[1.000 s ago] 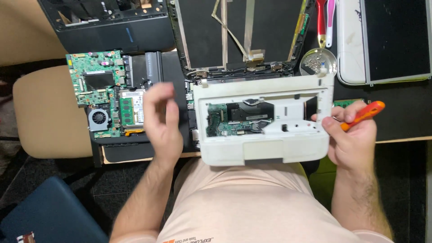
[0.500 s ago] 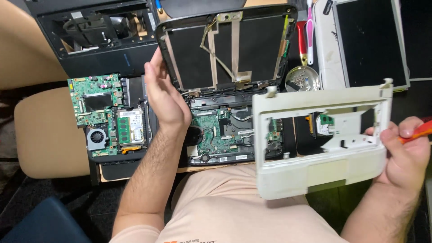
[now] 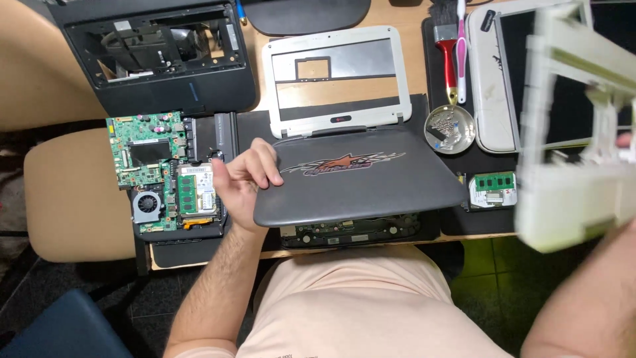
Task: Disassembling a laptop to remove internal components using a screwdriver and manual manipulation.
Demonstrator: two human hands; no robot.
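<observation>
A green motherboard [image 3: 149,156], white bezel [image 3: 333,76], red brush [image 3: 448,50] and screw dish [image 3: 450,129] lie around.

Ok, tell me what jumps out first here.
A dark grey laptop lid with an orange emblem lies closed at centre, the left hand on its left edge. At right, a blurred white laptop shell is held up. Bare green circuit boards lie at left.
</observation>
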